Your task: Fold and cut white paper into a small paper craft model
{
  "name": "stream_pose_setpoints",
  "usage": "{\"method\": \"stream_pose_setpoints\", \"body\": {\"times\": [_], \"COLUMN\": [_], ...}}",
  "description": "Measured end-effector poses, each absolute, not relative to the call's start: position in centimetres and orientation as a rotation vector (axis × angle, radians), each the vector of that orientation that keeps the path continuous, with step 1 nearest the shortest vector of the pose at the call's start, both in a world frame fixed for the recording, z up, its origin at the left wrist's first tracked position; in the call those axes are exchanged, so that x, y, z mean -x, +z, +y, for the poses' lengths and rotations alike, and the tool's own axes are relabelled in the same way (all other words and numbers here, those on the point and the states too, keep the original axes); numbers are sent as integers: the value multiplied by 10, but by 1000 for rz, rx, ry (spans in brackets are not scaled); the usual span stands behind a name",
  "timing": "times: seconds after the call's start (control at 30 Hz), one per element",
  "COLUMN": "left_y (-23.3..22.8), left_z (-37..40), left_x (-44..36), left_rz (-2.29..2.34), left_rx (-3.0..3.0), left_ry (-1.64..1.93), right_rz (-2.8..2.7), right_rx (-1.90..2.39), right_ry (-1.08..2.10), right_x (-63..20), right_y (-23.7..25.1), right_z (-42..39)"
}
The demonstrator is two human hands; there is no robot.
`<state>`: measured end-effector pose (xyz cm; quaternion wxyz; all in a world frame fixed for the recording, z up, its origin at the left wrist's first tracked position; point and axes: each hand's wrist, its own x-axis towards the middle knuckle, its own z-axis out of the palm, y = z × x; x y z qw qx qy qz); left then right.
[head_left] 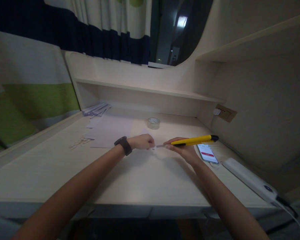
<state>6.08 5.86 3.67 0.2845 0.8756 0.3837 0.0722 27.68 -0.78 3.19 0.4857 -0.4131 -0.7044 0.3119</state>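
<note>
Fingers around yellow knife

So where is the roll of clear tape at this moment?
In the head view, the roll of clear tape stands on the desk just past the two hands, below the low shelf, right of the white paper sheets.

The knife at centre right of the frame is yellow with a black end cap and a grey blade. The watch at centre is black. The phone right of centre shows a white screen with a red bar. The desk is pale cream (faintly grained). The curtain, upper left, has white, navy and green bands. The tape roll is clear.
</note>
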Motion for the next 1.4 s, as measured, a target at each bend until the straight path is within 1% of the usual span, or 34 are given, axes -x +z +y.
{"method": "stream_pose_setpoints", "body": {"times": [0.13,0.33,0.6,0.73,1.03,1.4], "left_y": [27,27,21,16,16,14], "left_z": [62,51,45,49,50,51], "left_x": [-53,-45,-47,-46,-46,-46], "left_rz": [1044,1022,995,984,938,932], "left_rx": [-2410,-2510,-2512,-2463,-2334,-2305], "left_ry": [299,347,331,345,274,284], "right_rz": [-1414,-1294,-1293,-1301,-1539,-1608], "right_rx": [976,1013,1059,1015,993,997], "right_ry": [873,955,929,964,955,930], "right_x": [-282,-288,-286,-284,-267,-265], "right_y": [24,15,11,10,16,13], "right_z": [3,13,15,15,-1,-1]}}
